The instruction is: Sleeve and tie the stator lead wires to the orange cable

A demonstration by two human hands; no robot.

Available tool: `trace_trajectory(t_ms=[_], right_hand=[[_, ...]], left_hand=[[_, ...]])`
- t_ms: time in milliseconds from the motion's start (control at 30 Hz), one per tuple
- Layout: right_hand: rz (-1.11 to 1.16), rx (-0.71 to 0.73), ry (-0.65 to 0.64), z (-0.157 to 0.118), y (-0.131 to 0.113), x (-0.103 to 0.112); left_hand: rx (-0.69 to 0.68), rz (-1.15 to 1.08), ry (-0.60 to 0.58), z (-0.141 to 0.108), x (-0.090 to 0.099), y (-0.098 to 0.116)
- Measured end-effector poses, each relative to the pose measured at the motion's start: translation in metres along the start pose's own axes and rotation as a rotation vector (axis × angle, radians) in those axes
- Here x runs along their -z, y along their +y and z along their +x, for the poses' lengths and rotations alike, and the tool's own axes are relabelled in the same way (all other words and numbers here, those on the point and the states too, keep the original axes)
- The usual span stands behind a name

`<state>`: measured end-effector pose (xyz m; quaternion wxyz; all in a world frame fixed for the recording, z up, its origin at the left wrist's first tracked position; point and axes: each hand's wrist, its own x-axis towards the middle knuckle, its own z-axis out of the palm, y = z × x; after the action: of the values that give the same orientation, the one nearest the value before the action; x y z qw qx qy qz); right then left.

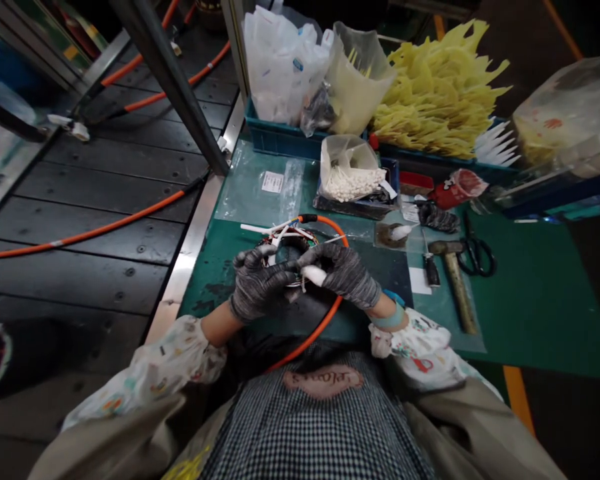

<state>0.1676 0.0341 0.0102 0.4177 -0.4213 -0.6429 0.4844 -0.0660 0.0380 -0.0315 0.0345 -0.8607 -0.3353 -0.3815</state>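
The gray-gloved left hand point(263, 283) and right hand point(343, 273) curl close together above a wire bundle point(285, 233) on the green mat point(215, 283). The right fingers pinch a white sleeve point(314, 275); the gloves hide the bundle's core and the left hand's grip.

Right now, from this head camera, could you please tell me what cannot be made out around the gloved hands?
Head view:
The centre of the wire bundle is hidden by the left hand and the right hand.
The white piece is partly covered by the right hand.
The paper label is too small to read.
The inside of the blue crate is hidden by the white bags.
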Motion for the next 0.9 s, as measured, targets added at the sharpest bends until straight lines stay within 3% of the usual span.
trace_trajectory(t_ms=[467,633,700,767,900], right_hand=[[-0.039,0.096,-0.024,-0.003,0.008,0.003],[-0.242,0.382,-0.135,-0.014,0.015,0.0],[-0.368,0.403,-0.148,-0.023,0.017,-0.005],[-0.444,0.272,-0.063,-0.032,0.023,-0.011],[-0.487,0.392,-0.073,-0.038,0.033,-0.022]], left_hand=[[0.009,0.045,-0.084,-0.006,0.0,-0.006],[-0.003,0.051,-0.023,-0.002,0.0,-0.002],[-0.004,0.041,0.01,0.0,0.002,0.001],[0.012,0.014,0.02,0.0,0.002,0.002],[0.049,-0.066,0.013,-0.008,-0.004,-0.002]])
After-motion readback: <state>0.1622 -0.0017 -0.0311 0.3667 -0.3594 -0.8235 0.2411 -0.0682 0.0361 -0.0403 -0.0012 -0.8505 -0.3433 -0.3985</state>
